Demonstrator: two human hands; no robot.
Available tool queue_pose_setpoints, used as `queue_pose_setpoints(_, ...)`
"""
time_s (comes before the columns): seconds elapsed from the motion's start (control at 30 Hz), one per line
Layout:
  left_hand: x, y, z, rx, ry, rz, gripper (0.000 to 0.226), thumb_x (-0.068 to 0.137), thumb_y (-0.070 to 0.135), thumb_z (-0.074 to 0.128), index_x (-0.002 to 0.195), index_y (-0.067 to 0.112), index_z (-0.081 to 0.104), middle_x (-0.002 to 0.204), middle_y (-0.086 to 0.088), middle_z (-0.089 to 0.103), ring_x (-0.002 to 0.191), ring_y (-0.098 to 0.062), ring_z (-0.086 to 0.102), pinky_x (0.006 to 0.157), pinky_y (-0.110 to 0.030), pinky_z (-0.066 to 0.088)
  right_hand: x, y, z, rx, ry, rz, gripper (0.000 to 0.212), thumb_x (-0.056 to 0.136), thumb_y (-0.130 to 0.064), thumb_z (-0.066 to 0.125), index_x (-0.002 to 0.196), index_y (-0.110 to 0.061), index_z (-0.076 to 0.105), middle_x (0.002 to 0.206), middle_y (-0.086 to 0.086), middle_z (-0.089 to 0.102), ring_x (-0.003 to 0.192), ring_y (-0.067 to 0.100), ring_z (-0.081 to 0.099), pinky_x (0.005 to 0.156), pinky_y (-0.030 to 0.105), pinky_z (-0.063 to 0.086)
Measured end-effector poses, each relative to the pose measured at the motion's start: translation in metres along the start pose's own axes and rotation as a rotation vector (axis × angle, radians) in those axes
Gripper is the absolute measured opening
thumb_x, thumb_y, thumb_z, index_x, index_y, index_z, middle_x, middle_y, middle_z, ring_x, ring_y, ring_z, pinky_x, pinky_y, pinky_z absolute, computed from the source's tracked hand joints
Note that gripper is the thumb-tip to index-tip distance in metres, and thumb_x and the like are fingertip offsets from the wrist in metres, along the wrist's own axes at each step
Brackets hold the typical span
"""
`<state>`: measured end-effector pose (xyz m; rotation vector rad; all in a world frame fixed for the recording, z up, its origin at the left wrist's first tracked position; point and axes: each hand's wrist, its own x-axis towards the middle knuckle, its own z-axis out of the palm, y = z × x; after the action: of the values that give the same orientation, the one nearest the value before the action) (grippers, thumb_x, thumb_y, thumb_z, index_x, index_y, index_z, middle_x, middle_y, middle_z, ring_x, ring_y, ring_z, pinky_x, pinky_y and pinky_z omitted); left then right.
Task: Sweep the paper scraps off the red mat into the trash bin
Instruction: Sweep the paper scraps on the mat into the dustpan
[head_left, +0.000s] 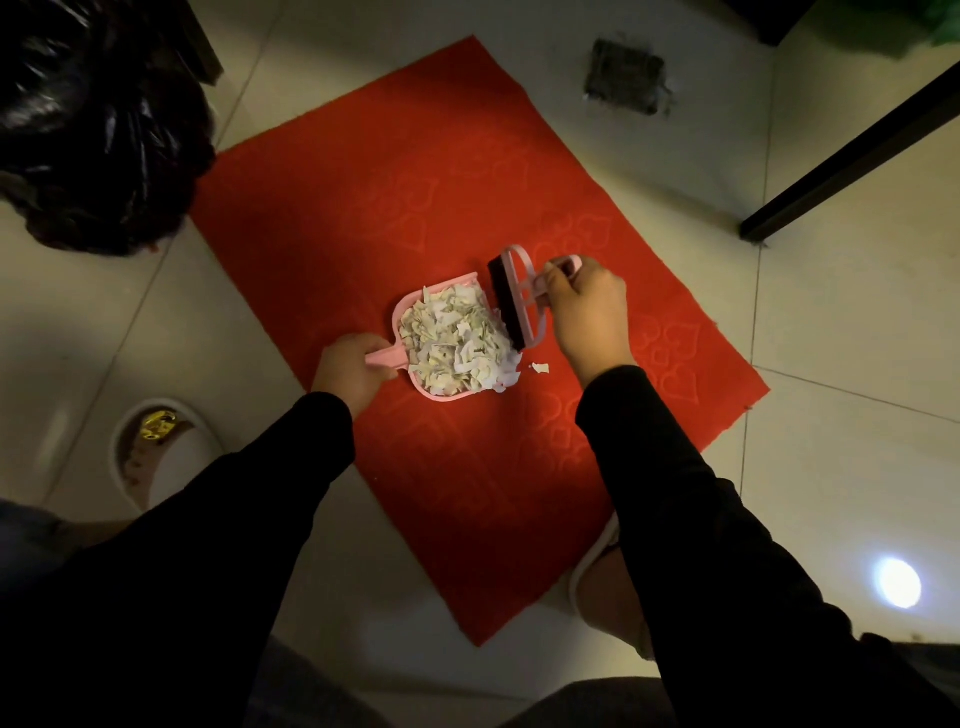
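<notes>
A red mat (415, 182) lies on the tiled floor. On its middle sits a pink dustpan (415, 306) heaped with white paper scraps (457, 343). My left hand (348, 371) grips the dustpan's handle. My right hand (587, 306) holds the handle of a small pink brush (519, 296), whose dark bristles stand at the dustpan's open right edge. One loose scrap (540, 368) lies on the mat just right of the pan. The trash bin (98, 119), lined with a black bag, stands at the upper left, off the mat's corner.
A white slipper (166, 447) is on the floor at the left, another slipper (592, 561) at the mat's lower right edge. A dark floor drain (626, 75) lies beyond the mat. A black furniture leg (852, 156) runs at the upper right.
</notes>
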<state>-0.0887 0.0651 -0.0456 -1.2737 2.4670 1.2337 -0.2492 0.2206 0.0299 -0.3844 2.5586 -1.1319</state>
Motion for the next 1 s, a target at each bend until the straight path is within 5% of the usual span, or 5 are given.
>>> queue_pose_setpoints(0.7,-0.023,-0.035,-0.018,0.056,-0.052,-0.060,0.033,0.074,0.001,0.071,0.107,0.002,0.066,0.108,-0.016,0.066,0.098,-0.028,0.059,0.076,-0.024,0.036,-0.017,0.013,-0.005,-0.117,0.000,-0.003,0.024,0.095,-0.018,0.045,0.100,-0.003,0.063,0.084,0.019,0.066,0.063,0.028,0.055,0.060,0.039,0.047)
queue_pose_setpoints(0.87,-0.028,-0.039,-0.017,0.030,-0.045,-0.099,0.032,0.074,0.000,0.071,0.106,0.002,0.066,0.107,-0.017,0.066,0.096,-0.029,0.060,0.077,-0.027,0.040,-0.019,0.011,0.004,-0.141,-0.055,-0.125,0.027,0.096,-0.015,0.048,0.117,-0.006,0.063,0.108,0.017,0.067,0.095,0.030,0.063,0.082,0.036,0.050)
queue_pose_setpoints(1.0,-0.030,-0.038,-0.018,0.048,-0.056,-0.099,0.031,0.074,0.000,0.071,0.104,0.001,0.067,0.105,-0.017,0.066,0.095,-0.028,0.059,0.074,-0.025,0.037,-0.019,0.015,0.017,-0.235,-0.122,-0.161,0.032,0.096,-0.004,0.044,0.123,-0.010,0.060,0.118,0.015,0.063,0.103,0.029,0.061,0.073,0.019,0.039)
